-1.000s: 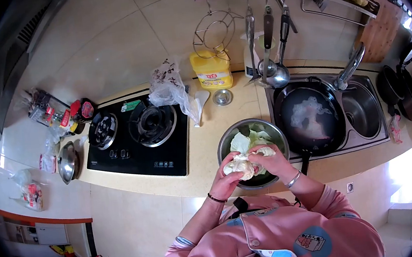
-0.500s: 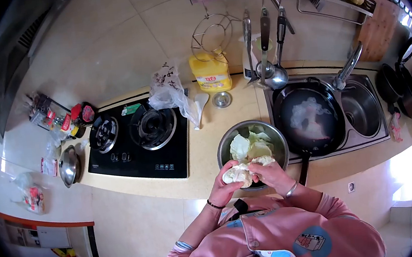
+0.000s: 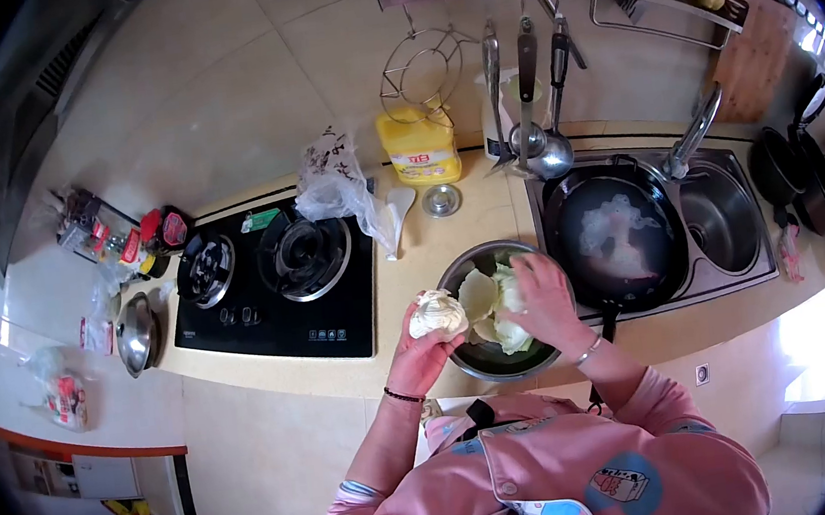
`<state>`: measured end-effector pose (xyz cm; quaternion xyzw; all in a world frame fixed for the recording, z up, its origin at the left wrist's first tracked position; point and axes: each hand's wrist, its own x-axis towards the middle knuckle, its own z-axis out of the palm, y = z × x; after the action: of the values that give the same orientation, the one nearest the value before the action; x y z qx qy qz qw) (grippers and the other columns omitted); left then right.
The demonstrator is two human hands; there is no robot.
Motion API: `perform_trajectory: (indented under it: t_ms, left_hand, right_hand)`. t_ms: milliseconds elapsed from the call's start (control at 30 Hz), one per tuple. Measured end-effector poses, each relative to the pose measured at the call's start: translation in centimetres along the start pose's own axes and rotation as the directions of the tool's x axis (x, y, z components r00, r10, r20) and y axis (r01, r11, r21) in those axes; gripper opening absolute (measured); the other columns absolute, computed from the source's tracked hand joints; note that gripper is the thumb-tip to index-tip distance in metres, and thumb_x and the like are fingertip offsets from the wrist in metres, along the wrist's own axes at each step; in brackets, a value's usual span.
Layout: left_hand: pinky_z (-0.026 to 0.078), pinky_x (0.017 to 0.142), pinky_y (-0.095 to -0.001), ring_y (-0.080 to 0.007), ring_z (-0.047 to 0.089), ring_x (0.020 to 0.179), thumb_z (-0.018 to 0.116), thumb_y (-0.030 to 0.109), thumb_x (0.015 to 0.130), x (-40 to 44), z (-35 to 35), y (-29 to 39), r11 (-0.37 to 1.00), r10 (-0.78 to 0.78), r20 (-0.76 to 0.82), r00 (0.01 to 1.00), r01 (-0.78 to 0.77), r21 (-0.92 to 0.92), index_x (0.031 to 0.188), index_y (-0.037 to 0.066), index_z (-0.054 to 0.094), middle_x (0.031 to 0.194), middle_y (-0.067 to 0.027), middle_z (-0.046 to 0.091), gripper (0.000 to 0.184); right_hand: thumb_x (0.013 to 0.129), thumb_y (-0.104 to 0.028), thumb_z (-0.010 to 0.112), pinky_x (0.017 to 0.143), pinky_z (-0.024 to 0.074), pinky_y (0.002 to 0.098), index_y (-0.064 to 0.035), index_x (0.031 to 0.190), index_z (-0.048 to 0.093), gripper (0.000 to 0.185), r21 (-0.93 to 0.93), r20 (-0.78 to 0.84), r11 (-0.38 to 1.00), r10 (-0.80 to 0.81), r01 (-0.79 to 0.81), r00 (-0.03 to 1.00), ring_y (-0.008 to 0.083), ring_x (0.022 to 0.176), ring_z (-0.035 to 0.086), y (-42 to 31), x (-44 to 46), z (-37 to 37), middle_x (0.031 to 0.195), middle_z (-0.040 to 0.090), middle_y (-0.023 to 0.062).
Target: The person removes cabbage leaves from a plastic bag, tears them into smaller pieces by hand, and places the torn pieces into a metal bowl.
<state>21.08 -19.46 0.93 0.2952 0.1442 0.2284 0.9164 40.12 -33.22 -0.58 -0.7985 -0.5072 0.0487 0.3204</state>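
A pale cabbage piece is held in my left hand, just left of the metal bowl. My right hand is over the bowl's right side, its fingers apart and resting on or just above the leaves. Several pale green and white cabbage leaves lie in the bowl. Whether my right fingers still touch a leaf is hard to tell.
Right of the bowl, a black pan with cloudy liquid covers one sink basin, beside the faucet. A gas stove, plastic bag, white spoon, yellow jug and round metal lid are leftward. Utensils hang behind.
My hands have parted. The left moved left with the cabbage piece, and the right moved up and over the bowl, its fingers opening by the leaves.
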Motion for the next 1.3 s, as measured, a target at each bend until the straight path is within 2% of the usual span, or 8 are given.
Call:
perform_trajectory:
  t_ms: [200, 300, 467, 500, 733, 833, 900, 1300]
  left_hand:
    - [0.05, 0.077, -0.0352, -0.0254, 0.052, 0.104, 0.055, -0.003, 0.08, 0.2, -0.1, -0.7, 0.997, -0.067, 0.074, 0.995, 0.07, -0.038, 0.135, 0.013, 0.025, 0.125, -0.0114, 0.043, 0.064]
    - [0.047, 0.066, -0.0251, -0.0157, 0.054, 0.091, 0.056, 0.008, 0.086, 0.0, 0.5, -0.6, 0.988, -0.023, -0.078, 0.997, 0.035, 0.152, 0.127, 0.012, 0.033, 0.115, -0.0058, 0.049, 0.047]
    - [0.046, 0.064, -0.0225, -0.0108, 0.055, 0.087, 0.056, 0.016, 0.088, -0.1, 0.4, -1.5, 0.977, -0.029, -0.132, 0.991, 0.056, 0.205, 0.125, 0.011, 0.038, 0.108, -0.0034, 0.053, 0.041]
    - [0.046, 0.064, -0.0215, -0.0092, 0.054, 0.086, 0.054, 0.02, 0.089, 0.0, 0.2, -1.8, 0.968, -0.03, -0.134, 0.991, 0.062, 0.242, 0.124, 0.011, 0.041, 0.106, -0.0026, 0.055, 0.038]
    - [0.047, 0.072, -0.0219, -0.0112, 0.055, 0.095, 0.044, 0.035, 0.093, 0.5, -1.0, -2.4, 0.829, 0.081, -0.131, 0.988, 0.006, 0.559, 0.124, 0.006, 0.044, 0.109, -0.0038, 0.055, 0.042]
    - [0.047, 0.076, -0.0236, -0.012, 0.053, 0.099, 0.05, 0.029, 0.092, 0.0, 1.3, -1.4, 0.972, -0.149, -0.135, 0.98, 0.17, 0.16, 0.125, 0.004, 0.042, 0.11, -0.0045, 0.055, 0.042]
    - [0.046, 0.079, -0.0242, -0.012, 0.052, 0.1, 0.059, 0.018, 0.086, -0.3, 1.8, -1.1, 0.943, -0.157, -0.023, 0.987, 0.156, 0.293, 0.127, 0.004, 0.038, 0.111, -0.0053, 0.055, 0.047]
    - [0.044, 0.087, -0.026, -0.013, 0.051, 0.103, 0.068, 0.0, 0.073, -0.5, 1.6, -1.0, 0.8, -0.125, -0.014, 0.992, 0.109, 0.59, 0.132, 0.005, 0.033, 0.117, -0.0056, 0.051, 0.069]
  right_hand:
    - [0.06, -0.056, 0.07, 0.1, 0.0206, 0.0584, -0.0123, 0.139, 0.016, 0.105, -0.252, 0.5, 0.967, 0.099, 0.035, 0.86, 0.0383, 0.131, 0.018, 1.2, 0.1, 3.1, 0.141, 0.017, 0.0218]
    - [0.066, -0.049, 0.069, 0.1, 0.0257, 0.0522, -0.0098, 0.134, 0.03, 0.088, -0.267, 0.402, 0.964, 0.105, 0.007, 0.909, 0.0362, 0.127, 0.027, -0.6, 0.7, 1.0, 0.135, 0.029, 0.0207]
    - [0.077, -0.018, 0.064, 0.078, 0.0478, 0.0343, -0.0054, 0.111, 0.053, 0.037, 0.504, 0.139, 0.863, -0.033, -0.042, 0.99, 0.0257, 0.093, 0.056, -5.2, 0.8, -3.0, 0.106, 0.054, 0.0135]
    - [0.076, -0.013, 0.065, 0.071, 0.0504, 0.0333, -0.0058, 0.111, 0.053, 0.038, 0.469, -0.025, 0.868, -0.174, 0.165, 0.984, 0.0238, 0.084, 0.058, -5.8, 0.9, -2.9, 0.099, 0.056, 0.0132]
    - [0.077, -0.011, 0.066, 0.07, 0.0485, 0.029, -0.0052, 0.11, 0.056, 0.035, 0.543, 0.225, 0.84, -0.154, 0.007, 0.962, 0.0181, 0.078, 0.058, -6.2, 0.5, -3.2, 0.092, 0.057, 0.0085]
    - [0.075, -0.014, 0.067, 0.07, 0.049, 0.0301, -0.0066, 0.107, 0.058, 0.034, 0.42, 0.204, 0.908, -0.11, 0.015, 0.973, 0.0191, 0.077, 0.059, -6.2, 0.2, -2.7, 0.092, 0.057, 0.0075]
    - [0.073, -0.019, 0.066, 0.067, 0.0491, 0.0324, -0.0095, 0.096, 0.062, 0.025, 0.209, -0.056, 0.927, -0.306, 0.311, 0.95, 0.0216, 0.075, 0.058, -6.1, 0.3, -2.5, 0.084, 0.057, 0.0057]
    - [0.071, -0.012, 0.064, 0.065, 0.0495, 0.0317, -0.0079, 0.078, 0.061, 0.008, 0.188, -0.061, 0.917, -0.347, 0.352, 0.936, 0.0217, 0.072, 0.059, -5.3, 0.1, -2.3, 0.079, 0.059, 0.0037]
